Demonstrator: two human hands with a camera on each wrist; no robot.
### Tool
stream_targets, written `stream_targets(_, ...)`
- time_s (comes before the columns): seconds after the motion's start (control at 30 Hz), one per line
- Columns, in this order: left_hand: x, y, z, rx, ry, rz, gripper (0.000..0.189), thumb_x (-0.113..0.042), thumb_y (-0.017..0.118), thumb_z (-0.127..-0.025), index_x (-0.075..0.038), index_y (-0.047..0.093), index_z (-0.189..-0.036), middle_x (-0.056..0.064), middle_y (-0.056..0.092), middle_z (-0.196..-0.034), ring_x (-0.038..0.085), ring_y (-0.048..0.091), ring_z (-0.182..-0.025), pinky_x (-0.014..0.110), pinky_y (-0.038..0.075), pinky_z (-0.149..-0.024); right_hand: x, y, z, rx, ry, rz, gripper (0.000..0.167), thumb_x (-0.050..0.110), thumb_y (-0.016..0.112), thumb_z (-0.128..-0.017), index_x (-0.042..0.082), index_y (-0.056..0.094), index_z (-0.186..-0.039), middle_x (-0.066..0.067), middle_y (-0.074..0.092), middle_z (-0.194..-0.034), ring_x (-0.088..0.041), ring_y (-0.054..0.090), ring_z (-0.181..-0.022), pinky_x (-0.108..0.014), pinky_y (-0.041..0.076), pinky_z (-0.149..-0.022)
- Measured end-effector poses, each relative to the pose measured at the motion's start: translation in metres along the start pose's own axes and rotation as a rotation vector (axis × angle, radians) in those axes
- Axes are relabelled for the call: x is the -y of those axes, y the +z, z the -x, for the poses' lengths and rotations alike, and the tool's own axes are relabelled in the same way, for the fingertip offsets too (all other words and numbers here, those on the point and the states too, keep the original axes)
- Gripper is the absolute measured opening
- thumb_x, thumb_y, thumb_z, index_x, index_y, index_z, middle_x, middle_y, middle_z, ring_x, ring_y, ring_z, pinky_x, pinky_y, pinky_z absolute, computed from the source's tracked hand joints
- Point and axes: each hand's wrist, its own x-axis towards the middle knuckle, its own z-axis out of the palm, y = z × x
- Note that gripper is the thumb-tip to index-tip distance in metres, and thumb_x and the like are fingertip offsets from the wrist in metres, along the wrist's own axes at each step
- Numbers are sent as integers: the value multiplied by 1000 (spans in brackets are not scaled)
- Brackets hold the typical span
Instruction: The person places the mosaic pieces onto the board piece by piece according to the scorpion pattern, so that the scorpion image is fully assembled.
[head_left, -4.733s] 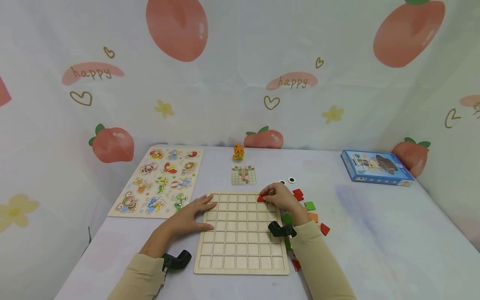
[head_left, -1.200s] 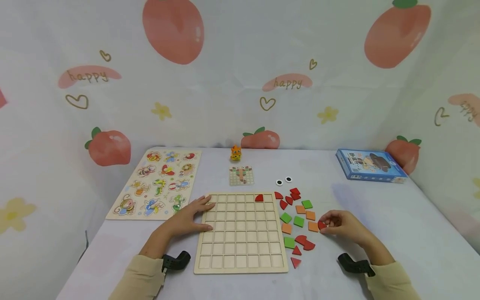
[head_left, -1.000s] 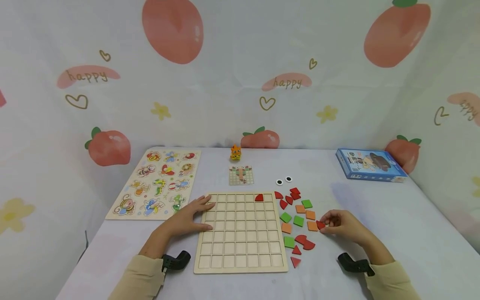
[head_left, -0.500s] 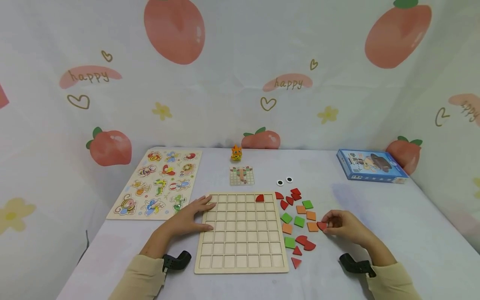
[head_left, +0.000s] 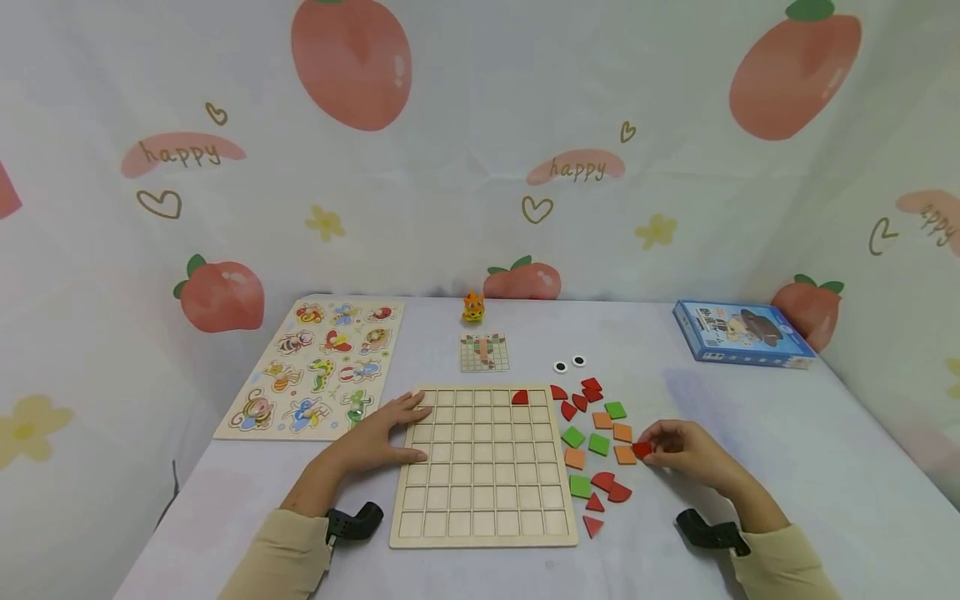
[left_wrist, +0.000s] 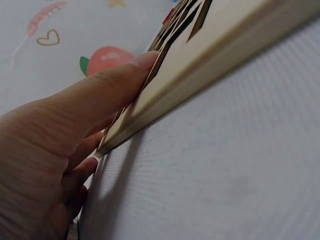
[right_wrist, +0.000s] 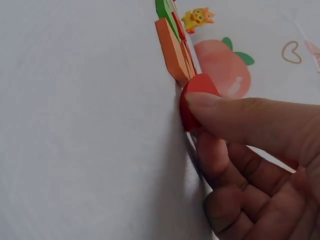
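Observation:
A pale wooden grid board point(head_left: 482, 475) lies in the middle of the table, a red quarter-circle tile point(head_left: 521, 398) in its top row. My left hand point(head_left: 378, 433) rests at the board's left side, fingers spread; the left wrist view has the thumb point(left_wrist: 107, 90) lying over the rim. To the right of the loose tiles, my right hand point(head_left: 686, 450) pinches another red quarter-circle tile point(right_wrist: 200, 90) between thumb and fingers. That tile stands tilted close over the cloth, right beside an orange square tile point(head_left: 626, 455). The other fingers are curled under, partly hidden.
Green square tiles point(head_left: 598, 444), red pieces point(head_left: 618, 492) and red triangles point(head_left: 592, 526) lie scattered right of the board. Behind are two eye discs point(head_left: 561, 367), a pattern card point(head_left: 484, 353) and a small figurine point(head_left: 473, 307). An insect puzzle point(head_left: 311, 367) lies left, a blue box point(head_left: 744, 333) far right.
The right hand has left a red quarter-circle in the board's top row and moved right to another red tile. It has turned that tile between its fingers. The left hand stays put.

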Motion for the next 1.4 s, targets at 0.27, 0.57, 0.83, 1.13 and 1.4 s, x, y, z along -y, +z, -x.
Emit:
stream_targets(0.27, 0, 1, -1, 2, -4, -4, 76, -47, 74, -74, -14, 47, -138, 7, 25, -154, 35, 13, -144, 58, 19, -112, 3, 1, 0, 6, 7, 7, 27, 18, 67, -86, -1, 62, -105, -7, 62, -90, -12, 50, -73, -21, 46, -59)
stream_targets(0.57, 1, 3, 1, 12, 0, 1, 77, -48, 73, -74, -14, 47, -138, 5, 25, -154, 33, 13, -144, 58, 19, -112, 6, 1, -2, -8, -4, 13, 26, 19, 67, -85, 0, 65, -104, -12, 66, -100, -18, 57, -85, -22, 50, -70)
stream_targets(0.83, 1, 4, 1, 5, -3, -14, 77, -49, 73, -74, -14, 47, -138, 7, 26, -154, 34, 15, -143, 58, 21, -111, 18, -1, -10, -22, -22, 18, 24, 12, 62, -88, -1, 65, -108, -16, 64, -108, -21, 62, -92, -27, 55, -77)
stream_targets(1.13, 1, 3, 3, 6, -13, 1, 77, -47, 73, -74, -14, 47, -138, 5, 25, -154, 33, 13, -144, 57, 19, -112, 35, 6, -32, -20, -83, 23, 27, 12, 62, -88, -2, 63, -112, -16, 65, -106, -21, 59, -88, -25, 52, -73)
stream_targets(1.4, 2, 2, 1, 0, 1, -4, 77, -48, 73, -74, -15, 47, -138, 5, 25, -155, 33, 13, -144, 58, 19, -112, 47, 20, -58, -52, -74, -39, 34, 13, 62, -89, -2, 58, -119, -16, 63, -107, -19, 58, -90, -24, 53, -78)
